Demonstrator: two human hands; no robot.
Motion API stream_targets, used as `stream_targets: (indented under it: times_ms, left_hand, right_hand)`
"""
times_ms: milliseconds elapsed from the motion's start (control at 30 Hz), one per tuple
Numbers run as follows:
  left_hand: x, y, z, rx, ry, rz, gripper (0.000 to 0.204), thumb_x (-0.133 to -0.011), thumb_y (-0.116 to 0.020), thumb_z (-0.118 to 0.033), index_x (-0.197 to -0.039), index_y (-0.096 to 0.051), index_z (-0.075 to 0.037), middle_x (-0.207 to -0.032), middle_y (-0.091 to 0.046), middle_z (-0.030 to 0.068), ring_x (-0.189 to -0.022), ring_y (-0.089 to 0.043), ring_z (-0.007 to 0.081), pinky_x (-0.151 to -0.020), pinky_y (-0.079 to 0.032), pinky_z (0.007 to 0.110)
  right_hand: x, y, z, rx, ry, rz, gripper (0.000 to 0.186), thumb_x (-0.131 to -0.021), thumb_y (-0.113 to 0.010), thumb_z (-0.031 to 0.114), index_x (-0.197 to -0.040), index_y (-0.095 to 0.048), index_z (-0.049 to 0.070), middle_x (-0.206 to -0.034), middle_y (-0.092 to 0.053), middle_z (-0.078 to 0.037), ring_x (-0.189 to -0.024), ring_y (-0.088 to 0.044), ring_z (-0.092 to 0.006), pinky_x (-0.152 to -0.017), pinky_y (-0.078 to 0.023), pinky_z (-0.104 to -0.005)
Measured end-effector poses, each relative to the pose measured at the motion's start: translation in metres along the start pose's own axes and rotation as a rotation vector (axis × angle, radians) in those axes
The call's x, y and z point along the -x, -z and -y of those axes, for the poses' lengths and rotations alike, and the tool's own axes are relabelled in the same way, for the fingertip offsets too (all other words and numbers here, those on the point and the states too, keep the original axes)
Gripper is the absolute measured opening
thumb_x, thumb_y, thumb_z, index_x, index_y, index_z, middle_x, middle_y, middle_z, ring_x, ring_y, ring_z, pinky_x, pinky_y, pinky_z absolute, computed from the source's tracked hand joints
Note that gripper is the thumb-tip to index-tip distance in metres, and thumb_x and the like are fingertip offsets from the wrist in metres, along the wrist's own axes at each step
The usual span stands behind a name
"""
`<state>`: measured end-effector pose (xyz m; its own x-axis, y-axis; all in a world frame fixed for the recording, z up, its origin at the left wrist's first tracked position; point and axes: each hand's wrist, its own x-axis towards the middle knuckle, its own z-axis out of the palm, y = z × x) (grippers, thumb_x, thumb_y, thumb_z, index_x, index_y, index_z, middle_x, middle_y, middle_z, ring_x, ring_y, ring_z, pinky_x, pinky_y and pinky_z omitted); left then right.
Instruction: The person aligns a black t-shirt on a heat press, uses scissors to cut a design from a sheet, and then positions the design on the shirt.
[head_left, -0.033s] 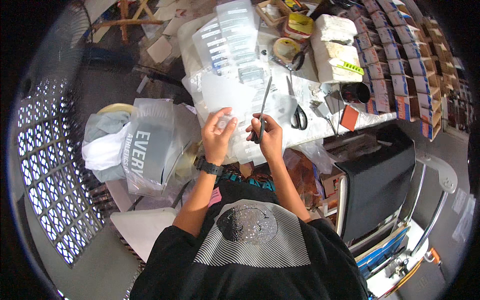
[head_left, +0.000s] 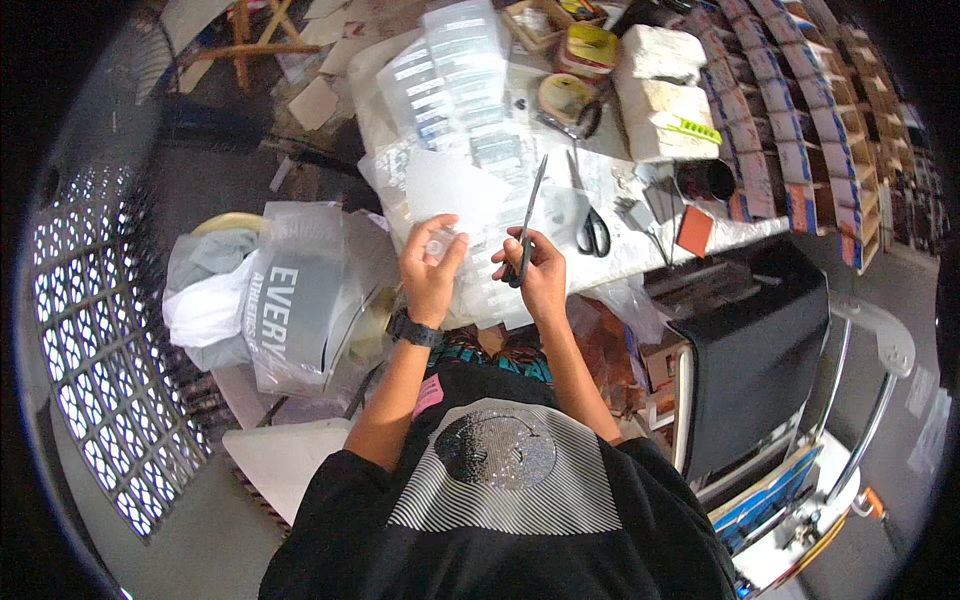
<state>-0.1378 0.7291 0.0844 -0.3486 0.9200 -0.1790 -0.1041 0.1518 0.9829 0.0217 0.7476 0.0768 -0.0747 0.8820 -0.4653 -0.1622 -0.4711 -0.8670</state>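
Note:
My right hand [head_left: 540,272] grips a pair of black-handled scissors [head_left: 534,200], whose blades point up and away over the table. Between the thumb and fingers of my left hand [head_left: 428,285] is a small clear plastic piece [head_left: 437,243]; its exact shape is hard to make out. A blank white sheet [head_left: 455,185] lies just beyond that hand. Farther back, long translucent sheets with rows of printed labels [head_left: 465,70] cover the table. To the right of my hands rests a second pair of black-handled scissors [head_left: 594,236].
Rolls of tape [head_left: 566,98], a white foam block [head_left: 665,120] with a green cutter [head_left: 692,129], a black cup [head_left: 706,180] and an orange-red square [head_left: 694,231] occupy the table's right. Cardboard compartments [head_left: 800,130] rise beyond. A bag of cloth [head_left: 215,295] sits left.
The view has shifted slightly, so the table items appear a little farther left. Both hands keep their holds in nearly the same place.

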Motion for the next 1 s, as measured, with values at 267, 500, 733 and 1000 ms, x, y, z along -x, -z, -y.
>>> stream_targets:
  times_ms: [267, 500, 733, 1000]
  left_hand:
    - [-0.002, -0.056, -0.047, 0.171, 0.123, 0.646, 0.089, -0.078, -0.069, 0.009, -0.15, -0.02, -0.01, -0.114, -0.061, 0.0138, -0.095, -0.063, 0.016, -0.082, -0.054, 0.03]
    - [0.078, -0.131, -0.1, 0.246, -0.029, 0.913, 0.075, -0.081, -0.069, 0.007, -0.148, -0.038, -0.007, -0.124, -0.062, 0.0173, -0.105, -0.063, 0.0174, -0.085, -0.052, 0.029]
    - [0.153, -0.196, -0.132, -0.269, -0.741, 1.058, 0.04, -0.078, -0.072, -0.004, -0.118, -0.068, -0.005, -0.119, -0.066, 0.0095, -0.092, -0.06, 0.0108, -0.064, -0.044, 0.022]
    - [0.294, -0.245, -0.179, -0.179, -0.757, 1.498, 0.043, -0.078, -0.075, 0.001, -0.121, -0.066, 0.001, -0.125, -0.062, 0.0138, -0.111, -0.059, 0.0164, -0.093, -0.047, 0.027]
  right_hand:
    - [0.08, 0.052, 0.022, -0.371, 0.052, -0.213, 0.044, -0.084, -0.078, 0.019, -0.116, -0.056, -0.004, -0.089, -0.07, -0.012, -0.073, -0.069, -0.0175, -0.065, -0.053, -0.0259]
    - [0.173, 0.091, 0.075, -0.539, 0.516, -0.757, 0.034, -0.081, -0.075, 0.006, -0.111, -0.059, 0.003, -0.086, -0.065, -0.001, -0.066, -0.061, -0.01, -0.057, -0.048, -0.0242]
    - [0.297, 0.097, 0.009, -0.564, 0.624, -0.811, 0.044, -0.091, -0.07, 0.033, -0.117, -0.05, 0.005, -0.081, -0.062, -0.004, -0.063, -0.061, -0.012, -0.055, -0.046, -0.0223]
    - [0.415, 0.114, -0.049, -0.318, 0.627, -0.581, 0.066, -0.083, -0.069, 0.06, -0.114, -0.051, 0.004, -0.083, -0.063, -0.005, -0.078, -0.061, -0.0137, -0.071, -0.049, -0.0289]
